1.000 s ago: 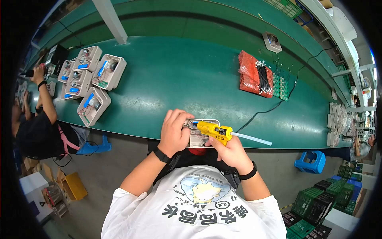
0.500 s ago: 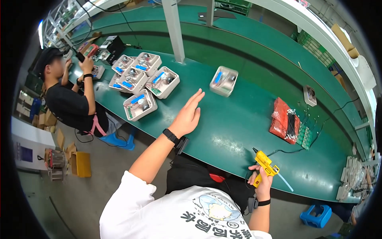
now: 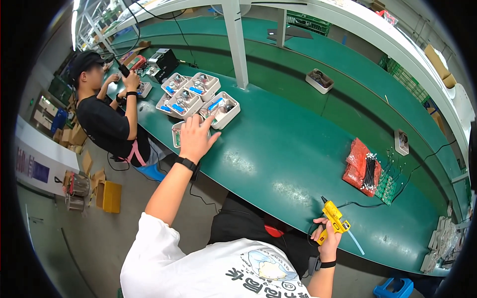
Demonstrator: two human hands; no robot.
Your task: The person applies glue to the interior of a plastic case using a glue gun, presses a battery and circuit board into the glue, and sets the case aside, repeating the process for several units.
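My left hand (image 3: 196,139) is open, its fingers stretched out and thumb apart, above the nearest pale plastic box (image 3: 176,135). It covers most of that box, and I cannot tell whether the fingertips touch it. Just beyond stands another open box (image 3: 229,119) with a blue part, wires and a round dark part inside. Several similar boxes (image 3: 186,102) are grouped behind it. At the bench's front edge, my right hand (image 3: 328,237) is closed around the grip of a yellow hot glue gun (image 3: 334,217). Its dark nozzle points up and away, and a pale glue stick (image 3: 356,243) sticks out behind.
On the green bench (image 3: 268,149), a red bag (image 3: 355,166) lies under black cables (image 3: 369,171), beside green circuit boards (image 3: 385,189). Two boxes (image 3: 319,81) (image 3: 401,142) stand on the strip behind. A white post (image 3: 235,47) rises there. A co-worker (image 3: 107,104) works at left.
My left hand has moved left and nearer, over the nearest box. The single box from mid-bench now appears farther back on the rear strip. The glue gun stays in my right hand. My view has shifted.
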